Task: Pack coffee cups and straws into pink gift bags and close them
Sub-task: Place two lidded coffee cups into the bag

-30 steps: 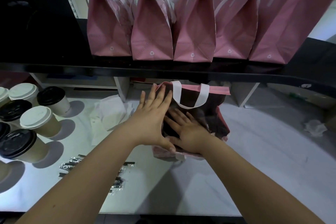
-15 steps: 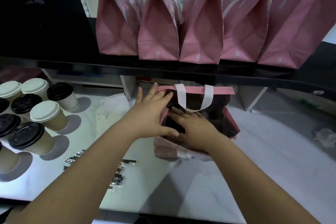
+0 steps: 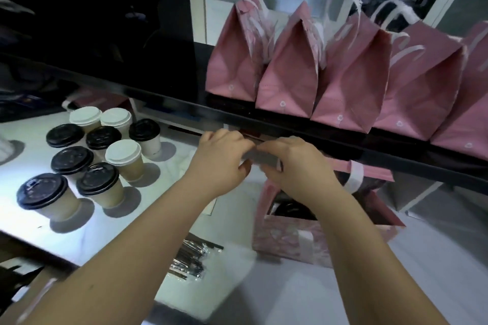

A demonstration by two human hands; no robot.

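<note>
Two hands were up and working. The left hand (image 3: 221,158) and the right hand (image 3: 298,166) met fingertip to fingertip over one small grey strip (image 3: 262,158), each pinching an end. Just below the right wrist stood one open pink gift bag with white handles (image 3: 287,240) on the pale worktop (image 3: 330,293), with one black cup lid (image 3: 287,209) showing inside it. Near the left forearm lay one bundle of dark straws in clear wrappers (image 3: 188,258). Further left stood nine paper coffee cups, six with black lids (image 3: 71,160) and three with white lids (image 3: 122,152), packed close together. Up on the black shelf (image 3: 163,99) sat five closed pink gift bags (image 3: 287,82) in a row, side against side.

Both arms reached forward, bare to the elbow. The fingers of both hands were curled in, and both thumbs were tucked under the strip, which sat just in front of the shelf edge.

The strip was blurred, so what it was could not be told. The fifth closed bag was cut off at the right edge. The right arm covered much of the open bag's mouth, and the number of straws could not be counted.
</note>
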